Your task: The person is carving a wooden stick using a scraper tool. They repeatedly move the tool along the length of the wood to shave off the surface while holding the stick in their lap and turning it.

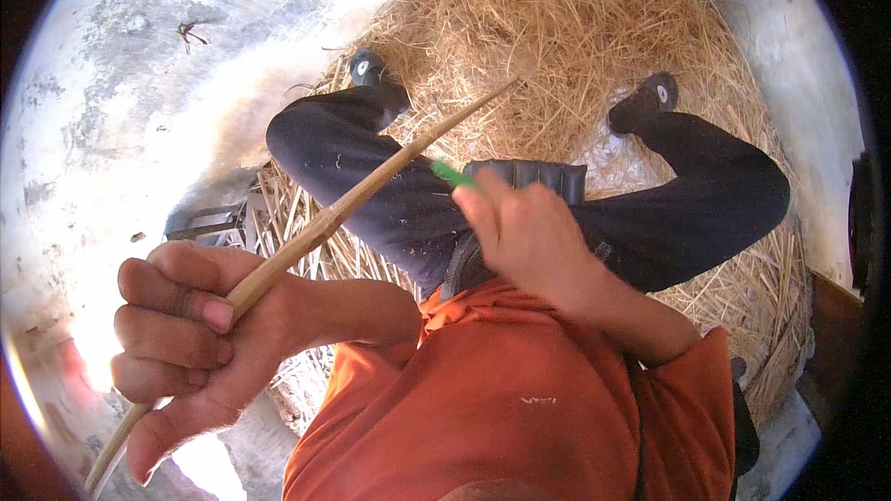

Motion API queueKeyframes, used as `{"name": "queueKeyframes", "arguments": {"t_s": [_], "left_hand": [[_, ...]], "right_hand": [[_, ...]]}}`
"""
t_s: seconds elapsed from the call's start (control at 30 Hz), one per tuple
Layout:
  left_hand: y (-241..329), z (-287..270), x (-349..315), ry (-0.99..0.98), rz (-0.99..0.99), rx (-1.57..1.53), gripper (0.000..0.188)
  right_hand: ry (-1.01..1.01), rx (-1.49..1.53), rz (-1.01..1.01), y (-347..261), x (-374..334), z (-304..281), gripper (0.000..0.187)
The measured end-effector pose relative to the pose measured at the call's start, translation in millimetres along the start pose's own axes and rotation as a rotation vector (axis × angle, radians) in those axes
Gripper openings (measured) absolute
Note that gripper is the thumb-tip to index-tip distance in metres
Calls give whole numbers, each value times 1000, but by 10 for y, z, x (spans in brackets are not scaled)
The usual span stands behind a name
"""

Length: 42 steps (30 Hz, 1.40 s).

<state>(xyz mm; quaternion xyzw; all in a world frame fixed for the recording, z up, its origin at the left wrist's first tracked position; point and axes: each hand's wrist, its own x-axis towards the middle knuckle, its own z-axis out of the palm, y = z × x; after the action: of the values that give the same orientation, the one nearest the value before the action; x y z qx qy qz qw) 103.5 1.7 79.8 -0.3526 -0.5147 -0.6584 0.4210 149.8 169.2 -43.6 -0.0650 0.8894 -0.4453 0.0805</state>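
Note:
My left hand [190,343] is wrapped round a long tan wooden stick [320,227], on the left side. Past the fist, the stick slants up to the right and thins to a pointed tip over the straw. Its other end comes out below the hand. My right hand [538,232], slightly blurred, is closed above my lap on a thin green object [452,174]. Only one end of that object shows, just right of the stick and apart from it, so its kind is unclear.
Loose straw-like shavings [557,19] heap on the floor beyond my spread, bent legs. A dark padded block [529,176] lies between my thighs. Longer split strips [288,223] lie by my left leg. A pale, stained surface [232,56] fills the left, and a pale wall [789,46] stands right.

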Motion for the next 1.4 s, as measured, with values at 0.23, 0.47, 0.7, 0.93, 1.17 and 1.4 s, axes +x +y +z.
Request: {"name": "queueKeyframes", "arguments": {"t_s": [0.23, 0.47, 0.7, 0.93, 1.17, 1.4], "left_hand": [[-7, 29, -10, 22, -19, -8, 60], [6, 42, -6, 124, -24, 52, 60], [-21, -49, 23, 64, 8, 6, 60], [-35, -90, 96, 36, 67, -30, 60], [-10, -63, 355, 392, 167, 355, 61], [-201, 128, 22, 31, 7, 33, 64]], "right_hand": [[-29, -26, 35, 96, 67, -16, 33], [88, -74, -47, 678, 331, 181, 36], [-18, 96, -5, 723, 369, 175, 37], [-175, 304, -139, -204, 0, -296, 26], [40, 363, -20, -137, 4, -517, 27], [4, 383, -49, -80, 5, -368, 28]]}}
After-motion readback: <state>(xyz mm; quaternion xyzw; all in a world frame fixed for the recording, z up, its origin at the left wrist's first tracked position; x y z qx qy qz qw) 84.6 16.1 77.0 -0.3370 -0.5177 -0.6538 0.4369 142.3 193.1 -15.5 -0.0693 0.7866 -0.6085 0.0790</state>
